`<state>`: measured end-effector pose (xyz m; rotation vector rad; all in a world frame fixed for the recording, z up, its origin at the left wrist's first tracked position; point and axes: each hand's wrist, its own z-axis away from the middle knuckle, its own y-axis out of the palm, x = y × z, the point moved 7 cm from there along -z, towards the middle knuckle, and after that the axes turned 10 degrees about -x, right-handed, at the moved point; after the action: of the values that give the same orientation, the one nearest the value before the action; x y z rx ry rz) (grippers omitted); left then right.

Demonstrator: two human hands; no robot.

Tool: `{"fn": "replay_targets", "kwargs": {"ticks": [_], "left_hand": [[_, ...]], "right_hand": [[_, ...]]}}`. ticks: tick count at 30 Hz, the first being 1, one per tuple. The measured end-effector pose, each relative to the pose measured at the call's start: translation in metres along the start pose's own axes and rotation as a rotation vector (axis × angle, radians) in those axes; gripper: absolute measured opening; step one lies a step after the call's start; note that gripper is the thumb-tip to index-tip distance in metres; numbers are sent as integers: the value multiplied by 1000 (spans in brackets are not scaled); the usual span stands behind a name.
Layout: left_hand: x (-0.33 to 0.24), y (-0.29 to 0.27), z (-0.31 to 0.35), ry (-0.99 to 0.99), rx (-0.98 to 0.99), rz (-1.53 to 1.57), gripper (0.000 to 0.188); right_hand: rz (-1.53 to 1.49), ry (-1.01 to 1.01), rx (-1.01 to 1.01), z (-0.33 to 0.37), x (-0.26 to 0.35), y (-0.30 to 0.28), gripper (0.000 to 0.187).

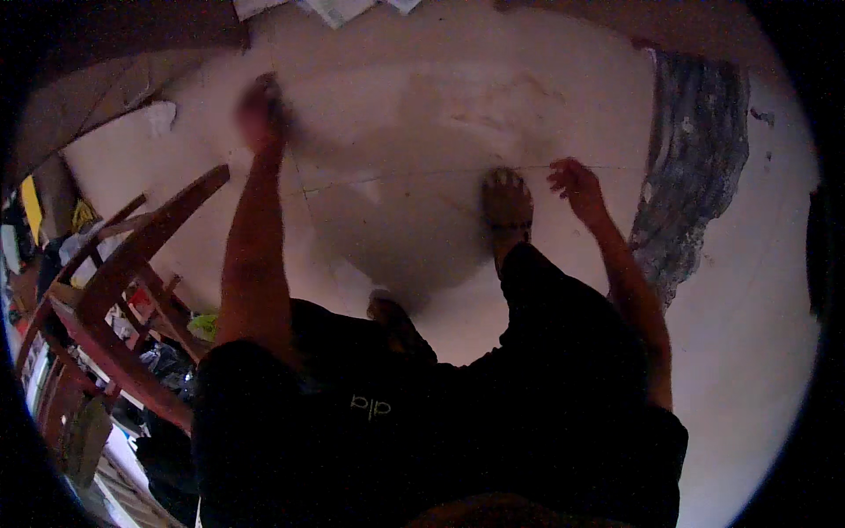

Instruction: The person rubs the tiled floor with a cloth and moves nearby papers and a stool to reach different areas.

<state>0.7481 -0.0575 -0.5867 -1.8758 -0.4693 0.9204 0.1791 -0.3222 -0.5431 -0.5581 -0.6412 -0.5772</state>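
My left hand [260,119] reaches forward over the pale floor at the upper left. Motion smears its fingers, and a dark patch shows beside them; whether that is something held cannot be made out. My right hand [579,189] hangs over the floor right of the middle, close to my forward foot [508,201]. Its fingers are loosely bent and a little apart, with nothing seen in them. A grey, patterned cloth [700,150] lies rumpled on the floor to the right of that hand.
A reddish-brown wooden frame [123,264], like a chair or rack, stands at the left with mixed items behind it. A green item [204,326] lies beside it. Brown covering [123,84] and white sheets [339,9] are at the far edge. My shadow darkens the floor [563,97].
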Motion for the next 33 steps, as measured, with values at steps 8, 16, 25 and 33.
{"fn": "replay_targets", "kwargs": {"ticks": [8,16,25,33], "left_hand": [[-121,65,8,98,240,583,31],[-421,42,135,322,606,838,58],[-222,26,123,377,330,60,71],[-128,36,150,606,378,-140,73]], "right_hand": [[-230,52,-40,28,-44,44,30],[-1158,190,53,12,57,61,49],[-725,44,-1251,31,-103,-105,38],[332,-48,-1253,-82,-82,-110,48]]}}
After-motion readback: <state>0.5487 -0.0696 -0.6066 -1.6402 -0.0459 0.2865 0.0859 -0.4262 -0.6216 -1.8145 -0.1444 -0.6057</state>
